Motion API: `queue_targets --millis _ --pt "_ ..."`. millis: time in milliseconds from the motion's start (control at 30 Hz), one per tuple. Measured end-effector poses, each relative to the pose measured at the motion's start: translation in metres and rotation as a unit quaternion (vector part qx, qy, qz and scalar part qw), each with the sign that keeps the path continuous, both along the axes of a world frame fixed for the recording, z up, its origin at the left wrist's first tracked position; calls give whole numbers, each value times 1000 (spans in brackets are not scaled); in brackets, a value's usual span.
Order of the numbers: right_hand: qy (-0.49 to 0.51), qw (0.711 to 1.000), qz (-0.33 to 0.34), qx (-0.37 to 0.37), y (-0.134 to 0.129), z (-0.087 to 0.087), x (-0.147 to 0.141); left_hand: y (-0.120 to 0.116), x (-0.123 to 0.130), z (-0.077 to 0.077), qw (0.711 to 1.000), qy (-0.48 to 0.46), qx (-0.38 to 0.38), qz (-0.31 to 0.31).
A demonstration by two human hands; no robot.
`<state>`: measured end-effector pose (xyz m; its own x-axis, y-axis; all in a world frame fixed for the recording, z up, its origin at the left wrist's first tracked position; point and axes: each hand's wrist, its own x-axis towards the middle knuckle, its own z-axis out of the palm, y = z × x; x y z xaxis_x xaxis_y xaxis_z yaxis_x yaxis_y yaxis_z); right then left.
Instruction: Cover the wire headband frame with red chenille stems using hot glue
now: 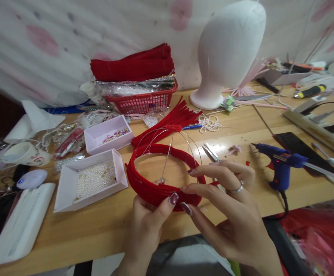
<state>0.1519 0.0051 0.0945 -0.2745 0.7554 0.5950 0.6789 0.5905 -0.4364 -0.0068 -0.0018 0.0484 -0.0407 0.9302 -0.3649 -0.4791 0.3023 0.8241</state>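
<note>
A round wire crown frame [151,191], its band wrapped in red fuzzy chenille stems, is held low over the front of the table. Thin bare wires arch up from the band to a red bound top. My left hand [148,226] grips the near side of the band, thumb pressed on the outside, its other fingers mostly hidden. At the front right, my right hand [227,207] pinches the band between thumb and forefinger, with the middle finger over the rim. Beyond the frame lies a bundle of red chenille stems [178,115]. Scissors [210,152] lie partly behind my right hand.
A blue glue gun [282,161] rests at right beside a black phone [299,151]. Two white boxes [90,204] [109,147] hold beads and gems. Behind stand a red basket [144,102] of chenille stems and a white foam head [230,46].
</note>
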Motion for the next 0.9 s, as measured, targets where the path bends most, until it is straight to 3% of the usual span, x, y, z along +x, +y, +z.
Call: queue_targets --millis 200,433,733,900 --pt "-16 1000 15 -19 -4 -1 6 -2 -1 -4 999 31 -29 31" --pt "-24 999 16 -18 -4 -5 9 -1 -4 -8 999 27 -28 7" --pt "-15 1000 -2 -6 -4 -8 9 1 1 0 1000 21 2 -8" --pt "-15 1000 -2 -8 -2 -9 10 1 5 10 1000 25 5 16"
